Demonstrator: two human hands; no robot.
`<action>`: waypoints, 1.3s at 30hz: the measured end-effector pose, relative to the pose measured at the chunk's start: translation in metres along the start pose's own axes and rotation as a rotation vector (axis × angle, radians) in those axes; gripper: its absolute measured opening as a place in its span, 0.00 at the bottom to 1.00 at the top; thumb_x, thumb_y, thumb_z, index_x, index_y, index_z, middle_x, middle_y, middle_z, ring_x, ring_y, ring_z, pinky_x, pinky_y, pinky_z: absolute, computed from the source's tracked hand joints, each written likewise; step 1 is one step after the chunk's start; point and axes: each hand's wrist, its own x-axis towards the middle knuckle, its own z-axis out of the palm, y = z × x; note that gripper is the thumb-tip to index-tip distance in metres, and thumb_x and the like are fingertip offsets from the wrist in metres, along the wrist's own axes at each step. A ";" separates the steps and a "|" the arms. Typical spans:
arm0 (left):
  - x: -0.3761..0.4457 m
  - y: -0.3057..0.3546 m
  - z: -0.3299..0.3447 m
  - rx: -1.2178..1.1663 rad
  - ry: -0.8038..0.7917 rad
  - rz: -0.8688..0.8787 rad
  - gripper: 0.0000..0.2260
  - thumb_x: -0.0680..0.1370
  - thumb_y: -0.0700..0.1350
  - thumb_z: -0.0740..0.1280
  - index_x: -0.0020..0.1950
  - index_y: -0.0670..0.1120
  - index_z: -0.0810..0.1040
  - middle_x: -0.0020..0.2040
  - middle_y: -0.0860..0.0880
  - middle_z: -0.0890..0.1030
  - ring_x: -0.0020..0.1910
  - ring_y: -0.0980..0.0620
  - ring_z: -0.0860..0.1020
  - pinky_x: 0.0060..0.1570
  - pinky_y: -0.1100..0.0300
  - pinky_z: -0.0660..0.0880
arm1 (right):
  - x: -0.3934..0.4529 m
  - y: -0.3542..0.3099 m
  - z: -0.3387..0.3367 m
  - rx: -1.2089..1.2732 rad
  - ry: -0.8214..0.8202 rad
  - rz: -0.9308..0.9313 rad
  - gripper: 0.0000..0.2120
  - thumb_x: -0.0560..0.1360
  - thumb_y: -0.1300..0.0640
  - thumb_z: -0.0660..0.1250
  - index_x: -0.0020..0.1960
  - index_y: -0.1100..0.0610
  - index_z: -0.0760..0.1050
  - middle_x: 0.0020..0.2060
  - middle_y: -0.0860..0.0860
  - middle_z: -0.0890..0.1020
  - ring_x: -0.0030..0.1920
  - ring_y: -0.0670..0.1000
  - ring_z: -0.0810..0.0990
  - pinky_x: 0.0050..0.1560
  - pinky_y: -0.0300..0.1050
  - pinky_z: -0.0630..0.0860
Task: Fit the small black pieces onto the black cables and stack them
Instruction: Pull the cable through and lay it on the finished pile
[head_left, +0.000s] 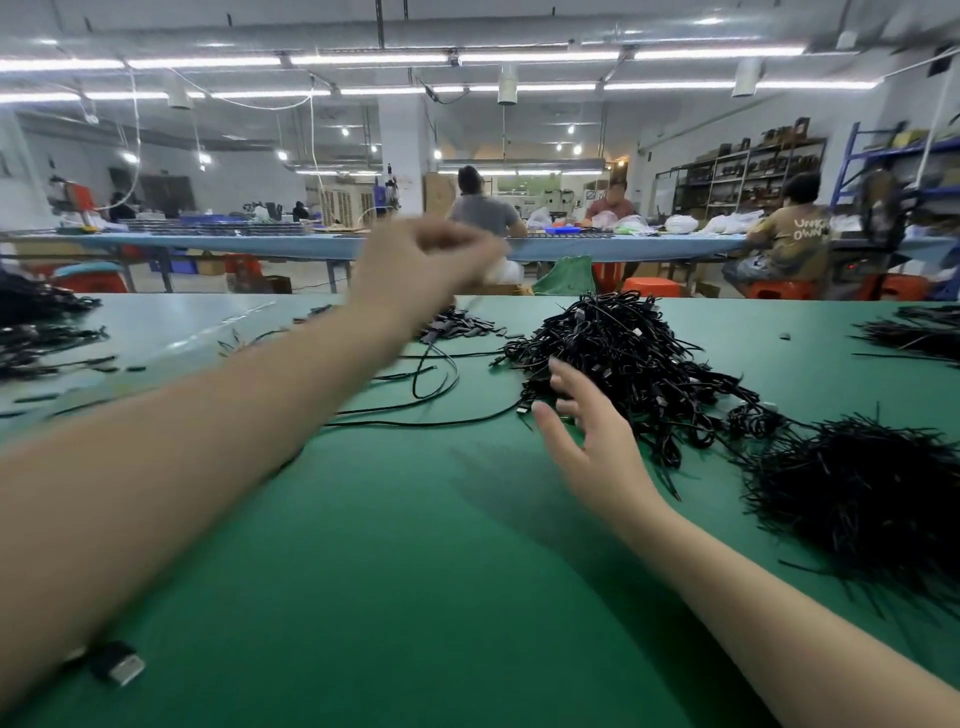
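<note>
My left hand (415, 265) is raised and motion-blurred over the far middle of the green table (389, 545), its fingers curled. Blur hides whether it holds anything. Just below it lies a small heap of small black pieces (462, 325). A few loose black cables (436, 374) trail toward me from that heap. My right hand (587, 431) hovers with fingers spread at the near left edge of a big tangled heap of black cables (623, 348), holding nothing.
A dense bundle of black cables (857, 493) lies at the right, another pile (919, 327) at the far right, more cables (41, 332) at the left edge. A black connector (117, 665) lies under my left forearm. People sit at a far bench (291, 244).
</note>
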 end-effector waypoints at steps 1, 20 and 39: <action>-0.005 -0.012 0.029 0.008 -0.067 -0.032 0.05 0.70 0.51 0.76 0.42 0.52 0.83 0.39 0.53 0.85 0.39 0.56 0.83 0.35 0.67 0.76 | 0.005 -0.005 -0.004 0.101 0.044 0.006 0.27 0.78 0.45 0.62 0.74 0.41 0.58 0.70 0.41 0.68 0.65 0.41 0.69 0.59 0.34 0.66; -0.014 -0.052 0.094 -0.393 -0.428 -0.500 0.22 0.83 0.56 0.52 0.44 0.49 0.81 0.41 0.52 0.85 0.36 0.57 0.81 0.38 0.63 0.75 | 0.007 -0.020 -0.004 0.132 -0.053 0.070 0.11 0.80 0.52 0.60 0.42 0.51 0.76 0.27 0.47 0.77 0.28 0.45 0.75 0.33 0.44 0.73; 0.015 -0.034 0.049 -0.676 -0.274 -0.409 0.24 0.84 0.54 0.49 0.51 0.43 0.80 0.46 0.47 0.85 0.46 0.52 0.83 0.48 0.59 0.79 | 0.015 -0.037 -0.017 0.646 -0.513 0.270 0.14 0.82 0.53 0.57 0.48 0.52 0.81 0.26 0.45 0.71 0.27 0.45 0.68 0.29 0.36 0.67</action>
